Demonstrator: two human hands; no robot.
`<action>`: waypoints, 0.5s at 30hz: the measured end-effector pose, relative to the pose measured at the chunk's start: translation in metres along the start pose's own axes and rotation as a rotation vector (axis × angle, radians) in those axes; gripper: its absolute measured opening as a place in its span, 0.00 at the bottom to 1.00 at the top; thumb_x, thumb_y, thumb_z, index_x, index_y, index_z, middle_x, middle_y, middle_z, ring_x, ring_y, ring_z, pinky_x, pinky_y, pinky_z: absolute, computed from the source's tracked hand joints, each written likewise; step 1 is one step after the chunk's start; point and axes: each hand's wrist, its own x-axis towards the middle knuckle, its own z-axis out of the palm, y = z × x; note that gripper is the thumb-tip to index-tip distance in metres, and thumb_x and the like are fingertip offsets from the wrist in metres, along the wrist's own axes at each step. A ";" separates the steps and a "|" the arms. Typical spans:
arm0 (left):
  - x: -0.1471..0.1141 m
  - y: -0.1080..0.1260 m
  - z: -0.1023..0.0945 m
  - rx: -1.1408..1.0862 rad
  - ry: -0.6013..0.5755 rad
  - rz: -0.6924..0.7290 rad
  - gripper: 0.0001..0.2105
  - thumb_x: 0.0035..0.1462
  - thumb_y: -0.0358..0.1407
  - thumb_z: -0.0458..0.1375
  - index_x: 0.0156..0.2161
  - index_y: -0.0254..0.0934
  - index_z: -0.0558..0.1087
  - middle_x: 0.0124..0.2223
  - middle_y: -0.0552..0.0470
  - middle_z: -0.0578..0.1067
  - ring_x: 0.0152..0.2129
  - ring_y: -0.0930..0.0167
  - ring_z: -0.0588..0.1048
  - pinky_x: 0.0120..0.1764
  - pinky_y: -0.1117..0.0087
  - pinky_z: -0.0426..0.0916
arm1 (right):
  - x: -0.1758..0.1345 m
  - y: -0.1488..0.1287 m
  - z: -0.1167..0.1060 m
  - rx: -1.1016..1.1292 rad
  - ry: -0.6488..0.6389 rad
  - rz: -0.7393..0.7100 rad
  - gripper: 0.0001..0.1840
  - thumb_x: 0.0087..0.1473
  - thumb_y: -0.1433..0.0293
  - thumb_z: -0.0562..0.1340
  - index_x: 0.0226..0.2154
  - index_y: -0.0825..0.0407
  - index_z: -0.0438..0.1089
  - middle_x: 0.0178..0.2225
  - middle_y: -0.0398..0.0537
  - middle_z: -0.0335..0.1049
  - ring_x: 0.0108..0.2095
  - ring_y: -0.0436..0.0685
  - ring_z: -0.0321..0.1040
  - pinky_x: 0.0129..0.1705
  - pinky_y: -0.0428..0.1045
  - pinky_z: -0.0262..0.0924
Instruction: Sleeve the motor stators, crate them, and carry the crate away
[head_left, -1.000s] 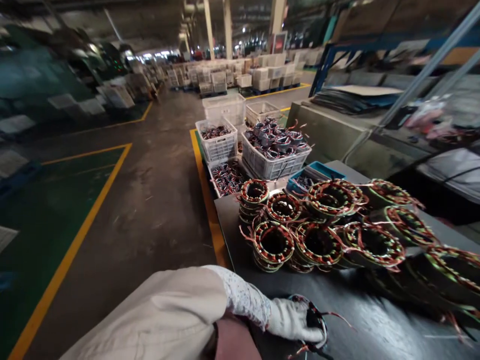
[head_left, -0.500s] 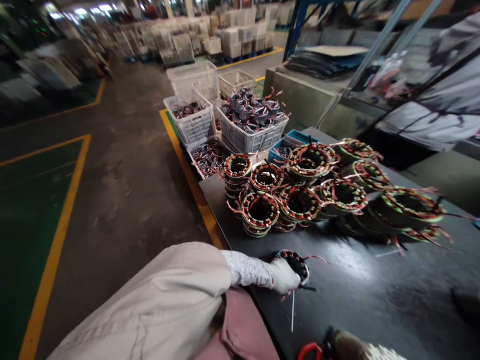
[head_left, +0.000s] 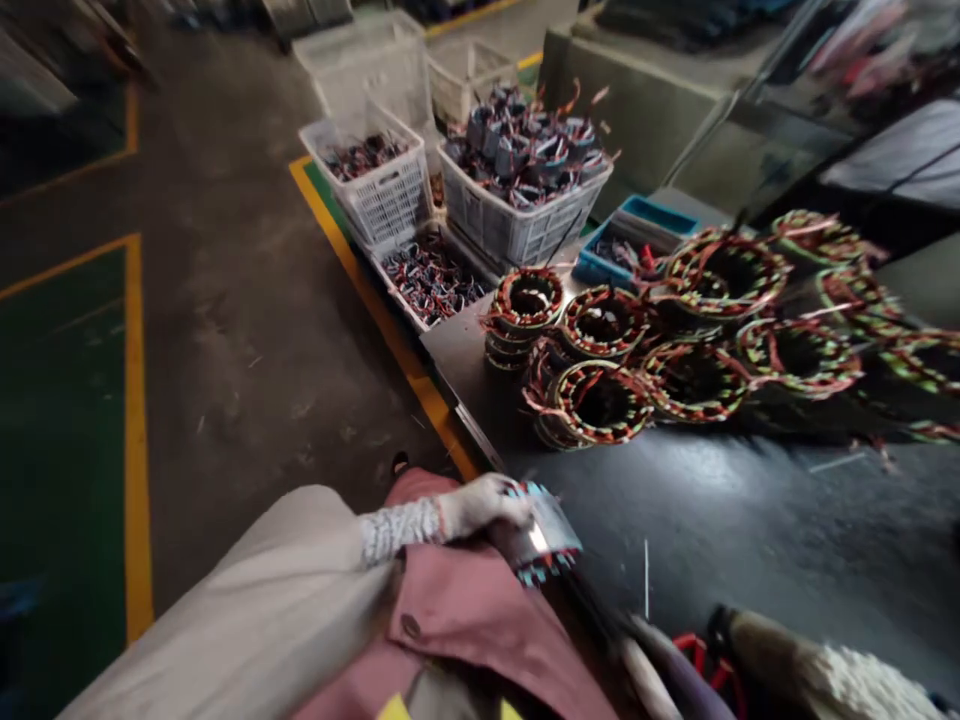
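Observation:
My left hand (head_left: 491, 505), in a pale glove, is closed on a stator (head_left: 544, 530), a metal ring with teal insulation teeth along its rims. It holds the stator tilted on its side at the near edge of the table, close to the pink apron (head_left: 480, 620). Dark leads trail from the stator toward the lower right. At the bottom edge, a pale and purple blurred shape (head_left: 652, 665) appears to be part of my right hand; its fingers cannot be made out.
Stacked wound stators (head_left: 604, 400) stand along the far side of the dark table (head_left: 720, 520). A blue bin (head_left: 607, 255) sits behind them. White crates (head_left: 525, 225) full of parts are beyond. Red handles (head_left: 705, 660) and a brownish roll (head_left: 780, 650) lie at the near edge.
My left hand has lifted the stator off the tabletop and brought it toward my body, turning it on its side. The blurred shape at the bottom has come into view. The camera has tilted down.

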 end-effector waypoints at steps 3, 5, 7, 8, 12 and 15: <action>-0.029 0.022 -0.068 -0.304 0.121 0.070 0.13 0.37 0.39 0.70 0.28 0.33 0.76 0.27 0.50 0.78 0.25 0.70 0.75 0.33 0.69 0.70 | 0.010 -0.054 0.086 0.040 -0.085 -0.162 0.28 0.44 0.48 0.65 0.40 0.50 0.79 0.44 0.55 0.78 0.45 0.65 0.74 0.51 0.56 0.69; -0.043 0.043 -0.117 -0.502 0.096 0.105 0.15 0.47 0.45 0.65 0.35 0.33 0.77 0.32 0.48 0.80 0.28 0.67 0.77 0.37 0.66 0.72 | 0.032 -0.097 0.150 0.091 -0.064 -0.271 0.27 0.47 0.49 0.64 0.42 0.52 0.78 0.43 0.56 0.78 0.42 0.62 0.75 0.50 0.57 0.69; -0.059 0.065 -0.167 -0.712 0.052 0.150 0.17 0.54 0.48 0.60 0.37 0.33 0.76 0.31 0.49 0.79 0.27 0.67 0.76 0.37 0.64 0.73 | 0.054 -0.142 0.212 0.151 -0.070 -0.374 0.26 0.50 0.50 0.63 0.42 0.53 0.77 0.42 0.55 0.78 0.42 0.61 0.74 0.51 0.57 0.68; -0.068 0.075 -0.191 -0.814 0.047 0.171 0.17 0.57 0.48 0.57 0.35 0.34 0.76 0.26 0.51 0.77 0.23 0.68 0.75 0.34 0.65 0.72 | 0.063 -0.164 0.243 0.187 -0.097 -0.418 0.26 0.52 0.50 0.63 0.43 0.53 0.76 0.42 0.55 0.78 0.43 0.60 0.74 0.52 0.57 0.67; -0.109 0.104 -0.277 -1.065 0.155 0.300 0.19 0.62 0.47 0.55 0.24 0.37 0.68 0.15 0.58 0.64 0.11 0.75 0.62 0.24 0.71 0.65 | 0.080 -0.243 0.354 0.312 -0.322 -0.430 0.31 0.53 0.46 0.59 0.46 0.54 0.74 0.48 0.55 0.75 0.48 0.61 0.71 0.55 0.57 0.64; -0.129 0.115 -0.319 -1.137 0.278 0.364 0.18 0.63 0.45 0.55 0.25 0.37 0.69 0.16 0.58 0.65 0.12 0.76 0.61 0.23 0.72 0.64 | 0.085 -0.287 0.420 0.359 -0.435 -0.282 0.34 0.51 0.44 0.60 0.48 0.54 0.73 0.49 0.53 0.75 0.48 0.61 0.71 0.51 0.56 0.66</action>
